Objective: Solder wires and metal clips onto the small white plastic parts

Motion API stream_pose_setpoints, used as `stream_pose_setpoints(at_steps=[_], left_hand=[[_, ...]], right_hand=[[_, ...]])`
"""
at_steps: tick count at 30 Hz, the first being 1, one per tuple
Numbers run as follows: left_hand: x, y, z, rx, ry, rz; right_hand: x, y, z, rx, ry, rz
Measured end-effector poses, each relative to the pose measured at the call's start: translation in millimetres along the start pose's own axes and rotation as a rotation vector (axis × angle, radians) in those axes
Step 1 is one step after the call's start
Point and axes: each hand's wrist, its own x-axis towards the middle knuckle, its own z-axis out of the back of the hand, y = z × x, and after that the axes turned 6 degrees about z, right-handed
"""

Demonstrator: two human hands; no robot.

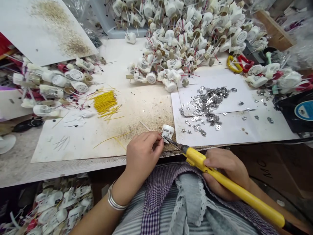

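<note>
My left hand (144,156) pinches a small white plastic housing (167,131) at the table's front edge, with its fingertips at the housing's lower left. My right hand (226,169) is shut around the yellow handle of a soldering iron (197,159). The iron's dark metal tip (172,143) reaches the underside of the housing, close to my left fingertips. The exact contact point is hidden by my fingers. Loose yellow wires (105,102) lie on the scorched white board (73,143) to the left of my hands.
Heaps of white wired parts (181,39) cover the back of the table, with more at the left and right. Silver metal clips (205,107) lie on white paper (234,130). Yellow-and-red-handled tools (237,63) and a black fan (297,111) sit at the right. A bin of white parts (58,205) sits below the table's left edge.
</note>
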Motion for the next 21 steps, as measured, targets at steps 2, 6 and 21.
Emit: stream_pose_setpoints(at_steps=[2,6,21], left_hand=[[0,0,0.3,0.005,0.000,-0.003],[0,0,0.4,0.011,0.003,-0.002],[1,0,2.2,0.036,0.029,0.006]], right_hand=[[3,1,-1,-0.026,0.037,0.045],[0,2,0,-0.129,0.164,0.060],[12,-12,-15,0.040,-0.149,-0.327]])
